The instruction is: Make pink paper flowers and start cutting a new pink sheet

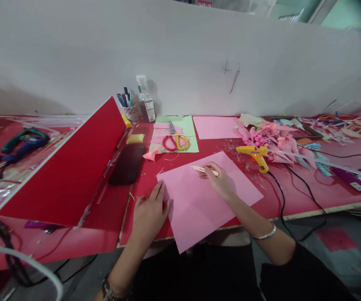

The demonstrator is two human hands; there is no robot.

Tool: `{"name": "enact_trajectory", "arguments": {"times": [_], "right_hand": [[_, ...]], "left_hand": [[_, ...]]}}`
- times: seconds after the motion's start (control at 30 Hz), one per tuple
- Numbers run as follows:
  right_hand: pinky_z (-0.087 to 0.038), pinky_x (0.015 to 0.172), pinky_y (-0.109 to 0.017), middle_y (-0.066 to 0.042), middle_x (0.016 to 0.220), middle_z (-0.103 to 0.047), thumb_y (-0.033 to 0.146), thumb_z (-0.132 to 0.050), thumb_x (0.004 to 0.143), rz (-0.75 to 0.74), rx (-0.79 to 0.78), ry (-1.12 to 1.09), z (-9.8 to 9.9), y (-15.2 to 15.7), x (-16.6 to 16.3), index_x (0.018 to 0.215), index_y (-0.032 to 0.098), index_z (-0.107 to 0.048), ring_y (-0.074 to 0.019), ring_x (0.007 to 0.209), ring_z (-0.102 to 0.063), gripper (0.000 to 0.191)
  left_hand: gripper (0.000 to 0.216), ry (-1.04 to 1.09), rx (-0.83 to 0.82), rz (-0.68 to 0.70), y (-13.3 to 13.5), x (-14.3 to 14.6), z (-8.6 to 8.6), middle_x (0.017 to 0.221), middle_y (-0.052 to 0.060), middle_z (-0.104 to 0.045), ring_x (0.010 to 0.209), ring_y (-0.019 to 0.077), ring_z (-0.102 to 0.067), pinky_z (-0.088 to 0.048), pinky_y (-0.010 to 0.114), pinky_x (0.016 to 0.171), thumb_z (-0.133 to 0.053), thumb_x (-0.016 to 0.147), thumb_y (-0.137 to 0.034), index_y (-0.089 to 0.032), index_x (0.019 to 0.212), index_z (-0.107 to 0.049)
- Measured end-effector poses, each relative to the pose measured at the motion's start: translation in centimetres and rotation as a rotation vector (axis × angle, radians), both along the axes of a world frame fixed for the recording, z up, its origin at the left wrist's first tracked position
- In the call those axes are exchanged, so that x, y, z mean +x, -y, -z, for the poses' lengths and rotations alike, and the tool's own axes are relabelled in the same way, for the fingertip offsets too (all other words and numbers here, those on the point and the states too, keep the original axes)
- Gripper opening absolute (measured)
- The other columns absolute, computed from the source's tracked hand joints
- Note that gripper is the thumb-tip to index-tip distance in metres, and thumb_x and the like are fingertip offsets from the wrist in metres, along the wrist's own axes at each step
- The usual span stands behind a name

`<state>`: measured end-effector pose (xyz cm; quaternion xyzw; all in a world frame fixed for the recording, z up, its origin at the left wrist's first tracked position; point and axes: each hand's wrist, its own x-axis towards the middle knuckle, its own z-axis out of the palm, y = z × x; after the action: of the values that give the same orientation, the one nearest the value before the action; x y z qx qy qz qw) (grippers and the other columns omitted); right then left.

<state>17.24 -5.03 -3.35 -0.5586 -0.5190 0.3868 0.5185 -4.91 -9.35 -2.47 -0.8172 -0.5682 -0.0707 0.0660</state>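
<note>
A large pink paper sheet lies on the red table in front of me, one corner hanging over the front edge. My left hand rests flat on the sheet's left edge, fingers stretched out, pressing it down. My right hand sits on the upper middle of the sheet, fingers pinched round a thin pale wooden stick that lies against the paper and points left.
Red-and-yellow scissors lie on green and pink paper behind the sheet. A yellow glue gun with a black cord is at the right, beside pink craft pieces. A tilted red board, a black case and a pen cup stand left.
</note>
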Motion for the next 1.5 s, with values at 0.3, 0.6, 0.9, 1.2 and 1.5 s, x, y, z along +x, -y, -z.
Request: {"name": "enact_trajectory", "arguments": {"times": [0.3,0.6,0.9,1.2,1.5], "right_hand": [[-0.046,0.064,-0.025,0.001,0.068,-0.06,0.026,-0.044,0.077,-0.054,0.018,0.133,-0.3,0.4,-0.1,0.073,0.02,-0.054,-0.0132,0.065,-0.058,0.013],[-0.042,0.06,-0.021,0.002,0.066,-0.057,0.024,-0.045,0.078,-0.352,-0.073,0.141,-2.5,1.8,-1.3,0.073,0.017,-0.056,-0.01,0.062,-0.054,0.014],[-0.043,0.049,-0.02,-0.001,0.062,-0.058,0.029,-0.047,0.077,-0.589,-0.28,-0.086,-2.4,1.3,0.1,0.074,0.014,-0.057,-0.0095,0.054,-0.053,0.018],[-0.043,0.055,-0.019,0.0,0.066,-0.057,0.027,-0.046,0.078,-0.439,-0.137,-0.01,-2.4,0.8,-0.9,0.077,0.015,-0.058,-0.0082,0.059,-0.053,0.017],[-0.041,0.046,-0.018,0.0,0.059,-0.057,0.029,-0.053,0.074,-0.769,-0.363,-0.114,-2.8,1.8,0.6,0.07,0.013,-0.059,-0.0085,0.052,-0.053,0.018]], "left_hand": [[0.045,-0.007,-0.005,-0.011,0.0,0.2,-0.1,0.13,0.011,-0.043,0.075,0.023,-0.061,-0.04,0.041,0.078,-0.034,0.084,-0.033,-0.012,0.124,-0.044],[0.046,-0.009,-0.013,-0.002,0.0,0.1,-0.1,0.131,0.011,-0.042,0.078,0.0229,-0.061,-0.039,0.041,0.079,-0.031,0.085,-0.032,-0.013,0.124,-0.043],[0.045,-0.02,-0.024,-0.009,0.0,0.1,-0.1,0.132,0.009,-0.041,0.082,0.0229,-0.06,-0.039,0.04,0.079,-0.031,0.085,-0.031,-0.013,0.125,-0.042],[0.045,-0.016,-0.031,-0.014,0.0,0.1,-0.1,0.133,0.008,-0.04,0.086,0.0239,-0.059,-0.038,0.04,0.08,-0.031,0.085,-0.032,-0.013,0.126,-0.041],[0.045,-0.001,-0.051,-0.01,-0.1,0.1,-0.1,0.133,0.009,-0.04,0.091,0.0246,-0.058,-0.037,0.041,0.083,-0.032,0.085,-0.031,-0.014,0.126,-0.04]]}}
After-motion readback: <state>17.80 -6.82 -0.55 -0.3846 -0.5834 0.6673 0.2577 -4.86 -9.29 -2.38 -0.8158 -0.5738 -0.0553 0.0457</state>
